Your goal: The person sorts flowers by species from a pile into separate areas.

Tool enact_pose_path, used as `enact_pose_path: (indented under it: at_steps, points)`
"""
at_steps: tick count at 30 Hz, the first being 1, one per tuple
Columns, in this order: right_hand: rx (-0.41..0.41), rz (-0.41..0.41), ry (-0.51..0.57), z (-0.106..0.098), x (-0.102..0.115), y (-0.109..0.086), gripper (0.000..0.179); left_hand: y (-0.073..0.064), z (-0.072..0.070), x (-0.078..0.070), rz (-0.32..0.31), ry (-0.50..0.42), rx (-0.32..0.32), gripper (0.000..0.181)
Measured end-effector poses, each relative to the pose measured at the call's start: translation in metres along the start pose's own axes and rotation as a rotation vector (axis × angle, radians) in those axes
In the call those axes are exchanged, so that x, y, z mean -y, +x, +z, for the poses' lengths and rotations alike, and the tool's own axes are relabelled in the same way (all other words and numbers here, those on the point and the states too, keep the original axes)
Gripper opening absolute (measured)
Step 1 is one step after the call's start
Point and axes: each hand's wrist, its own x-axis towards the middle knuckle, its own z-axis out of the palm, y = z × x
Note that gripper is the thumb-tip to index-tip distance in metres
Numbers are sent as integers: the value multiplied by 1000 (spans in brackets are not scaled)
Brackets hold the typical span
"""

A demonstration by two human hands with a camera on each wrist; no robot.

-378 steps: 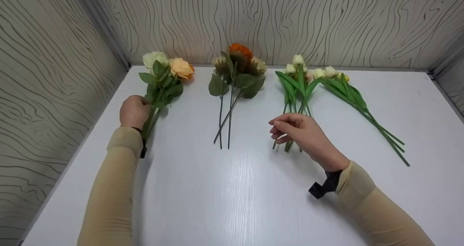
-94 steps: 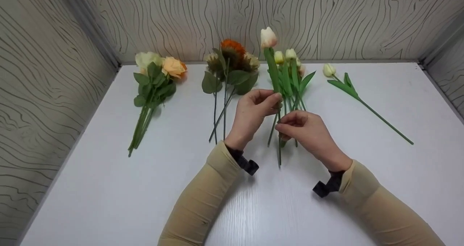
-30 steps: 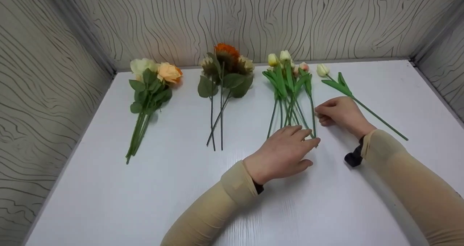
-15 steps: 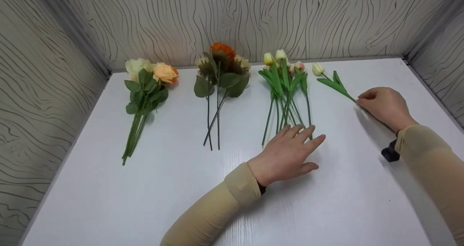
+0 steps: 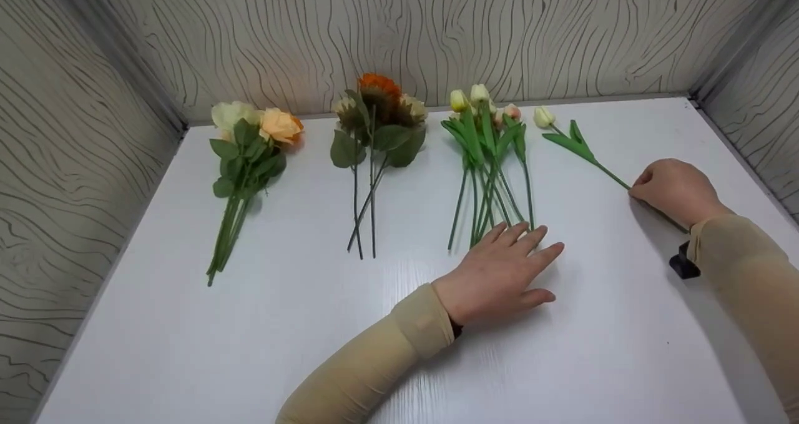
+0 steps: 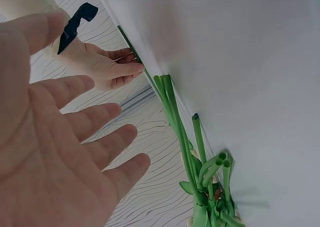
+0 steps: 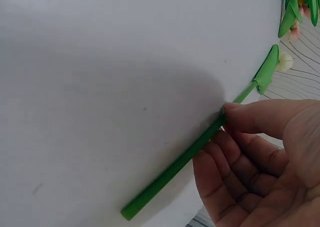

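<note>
At the right, my right hand (image 5: 677,190) pinches the stem of a single white tulip (image 5: 571,144) between thumb and fingers. In the right wrist view the stem (image 7: 175,167) runs past the fingertips, its cut end low over the white surface. My left hand (image 5: 499,274) is spread, palm down, over the lower stem ends of a bunch of tulips (image 5: 487,140). These have white, yellow and pink heads and green leaves. In the left wrist view the fingers are apart with nothing held, and the tulip stems (image 6: 175,117) show beyond them.
Left of the tulips lie an orange flower (image 5: 379,88) with cream ones and crossed dark stems. Farther left is a bunch of roses (image 5: 281,125), peach and pale green. All rest on a white table (image 5: 218,349) against a wood-patterned back wall (image 5: 406,30).
Earlier both hands held a pink-white tulip upright; it now lies with the bunch. My right hand has moved right and taken the lone white tulip's stem. My left hand has opened out.
</note>
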Motion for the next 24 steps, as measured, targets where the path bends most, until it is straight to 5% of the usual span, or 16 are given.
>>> enact_pose_path:
  at_steps: [11,17,24]
  points:
    - [-6,-26,-87,1,8,-1,27,-1,-5,8,11,-24,-15,67]
    - [-32,30,108,-4,12,-4,35,-3,-14,20,-11,-80,-86,63]
    - [4,66,448,-6,47,-5,54,-6,-27,43,-80,-259,-312,44]
